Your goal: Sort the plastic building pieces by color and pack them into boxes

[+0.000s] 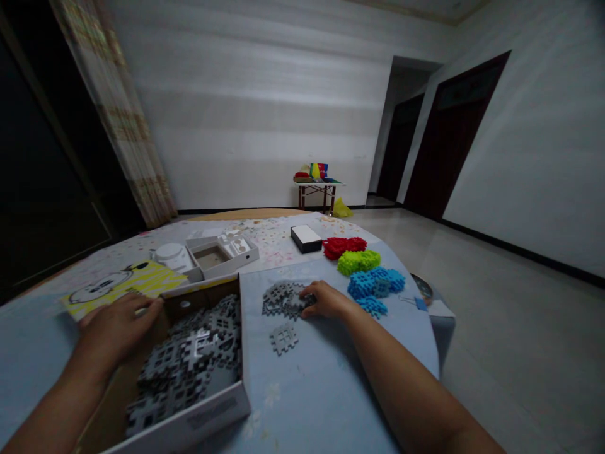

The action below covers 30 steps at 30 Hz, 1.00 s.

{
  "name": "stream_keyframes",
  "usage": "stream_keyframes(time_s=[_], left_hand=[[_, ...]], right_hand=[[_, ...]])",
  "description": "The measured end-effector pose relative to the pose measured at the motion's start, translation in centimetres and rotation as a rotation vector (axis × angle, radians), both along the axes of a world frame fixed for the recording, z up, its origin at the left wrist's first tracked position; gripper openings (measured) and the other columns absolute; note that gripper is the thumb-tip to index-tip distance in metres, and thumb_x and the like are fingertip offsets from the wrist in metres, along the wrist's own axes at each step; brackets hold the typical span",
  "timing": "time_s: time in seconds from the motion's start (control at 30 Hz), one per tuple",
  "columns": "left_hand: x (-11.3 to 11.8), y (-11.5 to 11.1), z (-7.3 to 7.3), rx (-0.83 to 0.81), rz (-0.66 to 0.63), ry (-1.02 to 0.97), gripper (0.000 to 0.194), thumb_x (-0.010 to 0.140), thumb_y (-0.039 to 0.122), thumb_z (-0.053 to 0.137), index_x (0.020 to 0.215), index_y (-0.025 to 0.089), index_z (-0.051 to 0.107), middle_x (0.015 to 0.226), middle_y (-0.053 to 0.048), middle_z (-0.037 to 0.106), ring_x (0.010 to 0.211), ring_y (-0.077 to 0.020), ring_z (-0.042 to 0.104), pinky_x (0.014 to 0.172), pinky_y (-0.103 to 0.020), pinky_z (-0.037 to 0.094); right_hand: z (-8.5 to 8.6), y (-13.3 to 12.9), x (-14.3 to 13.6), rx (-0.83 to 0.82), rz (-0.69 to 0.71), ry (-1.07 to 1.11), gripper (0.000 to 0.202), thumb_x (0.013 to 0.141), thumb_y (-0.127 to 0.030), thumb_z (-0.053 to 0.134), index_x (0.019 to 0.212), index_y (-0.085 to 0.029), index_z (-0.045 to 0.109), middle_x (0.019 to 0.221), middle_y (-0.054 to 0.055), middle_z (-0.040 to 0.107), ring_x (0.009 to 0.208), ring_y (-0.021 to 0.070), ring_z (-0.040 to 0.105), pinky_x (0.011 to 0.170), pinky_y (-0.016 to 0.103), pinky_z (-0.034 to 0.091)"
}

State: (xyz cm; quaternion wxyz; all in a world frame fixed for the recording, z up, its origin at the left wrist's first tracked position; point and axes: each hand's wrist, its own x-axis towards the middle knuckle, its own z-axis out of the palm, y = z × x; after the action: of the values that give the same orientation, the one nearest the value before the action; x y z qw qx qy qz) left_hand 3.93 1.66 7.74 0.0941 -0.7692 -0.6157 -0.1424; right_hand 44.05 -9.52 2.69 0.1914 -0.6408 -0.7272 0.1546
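Note:
A white cardboard box [243, 372] holds a heap of grey toothed building pieces [198, 347]. At its far left side, my left hand [118, 328] grips the wall, thumb toward the inside. To the right of the box, my right hand [326, 299] has its fingers curled onto a small pile of grey pieces [283, 296] on the tablecloth; fingertips and thumb close at the pile's right edge on one grey piece, mostly hidden. One loose square grey piece [284, 339] lies flat nearer to me.
Red pieces [344, 247], lime green pieces [358, 261] and blue pieces [375, 284] lie in piles at the right. Behind stand a black-and-white box [305, 238], an open white box [231, 261] and a white round object [172, 257]. A yellow printed sheet [123, 287] lies left.

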Motion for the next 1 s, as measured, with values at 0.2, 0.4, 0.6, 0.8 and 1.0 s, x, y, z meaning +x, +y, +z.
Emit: stream_keyframes(time_s=[0.2, 0.4, 0.6, 0.8, 1.0], left_hand=[[0.1, 0.2, 0.2, -0.020, 0.013, 0.044, 0.051, 0.080, 0.047, 0.024, 0.094, 0.022, 0.067, 0.111, -0.008, 0.063, 0.103, -0.0277, 0.055, 0.085, -0.041, 0.035], [0.2, 0.0, 0.6, -0.066, 0.015, 0.058, 0.049, 0.080, 0.044, 0.027, 0.096, 0.020, 0.067, 0.114, -0.009, 0.062, 0.106, -0.0277, 0.053, 0.089, -0.043, 0.033], [0.3, -0.5, 0.9, -0.082, -0.020, 0.023, 0.047, 0.080, 0.044, 0.028, 0.095, 0.020, 0.067, 0.112, -0.008, 0.063, 0.106, -0.0255, 0.054, 0.088, -0.040, 0.033], [0.8, -1.2, 1.5, -0.113, -0.015, 0.003, 0.046, 0.081, 0.042, 0.029, 0.095, 0.019, 0.066, 0.112, -0.009, 0.063, 0.108, -0.0252, 0.053, 0.089, -0.041, 0.032], [1.0, -1.7, 1.6, -0.112, -0.005, -0.009, 0.044, 0.081, 0.039, 0.030, 0.094, 0.019, 0.066, 0.111, -0.008, 0.063, 0.105, -0.0244, 0.054, 0.088, -0.041, 0.032]], right_hand=[[-0.3, 0.2, 0.3, 0.035, -0.045, 0.111, 0.048, 0.058, -0.039, 0.074, 0.102, -0.021, 0.067, 0.097, 0.006, 0.064, 0.093, 0.0230, 0.056, 0.083, 0.032, 0.043], [1.1, -0.1, -0.2, 0.176, -0.189, 0.444, 0.044, 0.061, -0.038, 0.072, 0.100, -0.017, 0.067, 0.095, 0.006, 0.065, 0.088, 0.0204, 0.058, 0.079, 0.033, 0.045], [5.5, -0.5, -4.8, 0.226, -0.103, 0.774, 0.052, 0.060, -0.043, 0.073, 0.104, -0.017, 0.063, 0.095, 0.005, 0.064, 0.068, 0.0132, 0.059, 0.063, 0.028, 0.048], [9.3, -0.5, -11.1, 0.258, 0.234, 0.784, 0.049, 0.061, -0.042, 0.073, 0.105, -0.024, 0.063, 0.115, 0.004, 0.058, 0.090, 0.0147, 0.058, 0.073, 0.027, 0.050], [7.9, 0.1, -10.4, 0.211, 0.173, 0.650, 0.043, 0.066, -0.044, 0.069, 0.102, -0.020, 0.065, 0.100, 0.005, 0.064, 0.086, 0.0153, 0.058, 0.072, 0.028, 0.048]])
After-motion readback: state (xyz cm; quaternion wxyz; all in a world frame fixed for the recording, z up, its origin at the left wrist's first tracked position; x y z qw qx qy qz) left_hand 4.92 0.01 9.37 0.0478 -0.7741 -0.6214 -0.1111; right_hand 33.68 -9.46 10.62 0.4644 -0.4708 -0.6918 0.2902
